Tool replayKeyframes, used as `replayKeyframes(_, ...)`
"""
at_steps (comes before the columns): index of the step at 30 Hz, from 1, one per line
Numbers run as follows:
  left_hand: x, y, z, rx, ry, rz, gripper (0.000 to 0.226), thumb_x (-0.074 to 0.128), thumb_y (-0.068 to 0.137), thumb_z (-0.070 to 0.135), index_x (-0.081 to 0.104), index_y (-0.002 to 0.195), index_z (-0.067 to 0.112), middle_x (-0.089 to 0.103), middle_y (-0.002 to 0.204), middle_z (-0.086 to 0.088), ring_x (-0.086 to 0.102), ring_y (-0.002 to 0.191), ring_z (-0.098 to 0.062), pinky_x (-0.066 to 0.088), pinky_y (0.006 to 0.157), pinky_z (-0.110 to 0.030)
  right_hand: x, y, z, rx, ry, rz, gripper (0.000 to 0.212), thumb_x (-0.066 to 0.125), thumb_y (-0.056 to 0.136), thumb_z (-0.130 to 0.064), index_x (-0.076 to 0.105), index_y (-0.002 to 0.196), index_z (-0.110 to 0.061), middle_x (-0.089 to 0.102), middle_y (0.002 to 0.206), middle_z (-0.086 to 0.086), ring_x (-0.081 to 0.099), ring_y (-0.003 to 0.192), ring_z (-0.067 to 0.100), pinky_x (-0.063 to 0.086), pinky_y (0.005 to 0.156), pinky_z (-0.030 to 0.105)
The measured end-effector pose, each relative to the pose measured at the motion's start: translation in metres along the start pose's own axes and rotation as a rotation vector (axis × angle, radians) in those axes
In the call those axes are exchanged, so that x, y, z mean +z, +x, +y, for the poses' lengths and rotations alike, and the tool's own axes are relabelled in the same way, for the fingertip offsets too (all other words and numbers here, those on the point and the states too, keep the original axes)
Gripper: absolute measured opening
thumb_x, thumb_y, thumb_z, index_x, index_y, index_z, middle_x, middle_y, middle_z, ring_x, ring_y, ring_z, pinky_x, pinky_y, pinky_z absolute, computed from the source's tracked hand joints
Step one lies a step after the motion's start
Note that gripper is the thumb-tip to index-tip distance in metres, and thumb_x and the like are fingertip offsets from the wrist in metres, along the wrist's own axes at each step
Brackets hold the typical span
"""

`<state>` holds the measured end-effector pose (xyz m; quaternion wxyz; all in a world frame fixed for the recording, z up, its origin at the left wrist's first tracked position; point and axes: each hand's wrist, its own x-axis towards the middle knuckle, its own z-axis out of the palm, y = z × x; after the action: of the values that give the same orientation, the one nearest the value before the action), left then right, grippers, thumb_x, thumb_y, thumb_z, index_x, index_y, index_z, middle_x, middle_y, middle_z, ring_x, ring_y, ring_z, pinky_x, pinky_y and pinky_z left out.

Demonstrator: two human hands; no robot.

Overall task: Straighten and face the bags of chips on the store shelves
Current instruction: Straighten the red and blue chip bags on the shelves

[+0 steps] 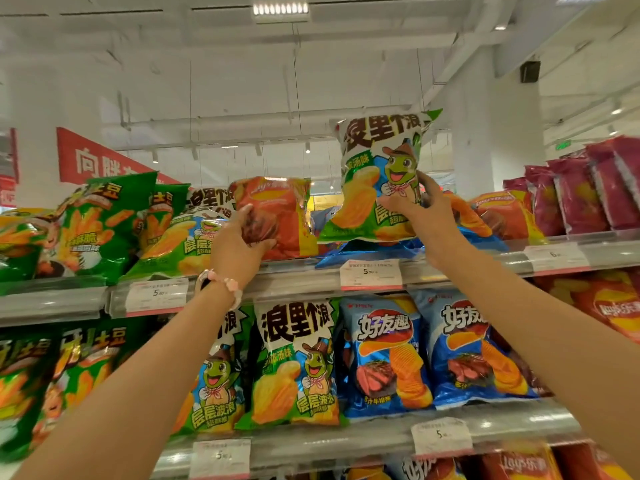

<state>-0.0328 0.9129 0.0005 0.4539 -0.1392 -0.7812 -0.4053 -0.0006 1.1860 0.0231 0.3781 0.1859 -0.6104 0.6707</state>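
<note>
On the top shelf [304, 282] my left hand [239, 247] grips the lower left of an orange-red chip bag [280, 209] that stands upright, tilted slightly. My right hand [424, 209] holds a white and green bag with a frog cartoon [377, 168], raised upright above a blue bag [367, 251] lying flat on the same shelf. My thumb presses the frog bag's front and my fingers wrap its right edge.
Green bags [100, 223] lean at the top left; orange bags [502, 213] and purple bags [581, 192] fill the top right. The shelf below holds upright frog bags [294, 362] and blue bags [384, 355]. Price tags [370, 273] hang along the rails.
</note>
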Motion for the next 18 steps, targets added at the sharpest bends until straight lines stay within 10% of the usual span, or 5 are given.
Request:
replayKeyframes(8,-0.044,0.005,0.004,0.11,-0.039,0.281,0.074,0.075,0.081,0.022,0.039,0.146,0.021,0.052,0.134,-0.011,0.049,0.124,-0.027,0.04,0.105,-0.04,0.024,0.006,-0.005,-0.022,0.009,0.072,0.068,0.078,0.074,-0.021,0.047,0.134,-0.018,0.059,0.119,-0.001,0.059,0.109,0.016,0.053,0.091,0.035)
replayKeyframes(18,-0.107,-0.029,0.007,0.11,-0.08,0.274,0.073,0.077,0.079,0.02,0.042,0.144,0.022,0.051,0.138,-0.003,0.049,0.123,-0.016,0.04,0.102,-0.029,0.121,0.006,0.017,-0.027,-0.272,-0.151,0.076,0.073,0.078,-0.037,0.038,0.143,-0.016,0.053,0.133,0.002,0.05,0.121,0.019,0.043,0.102,0.039)
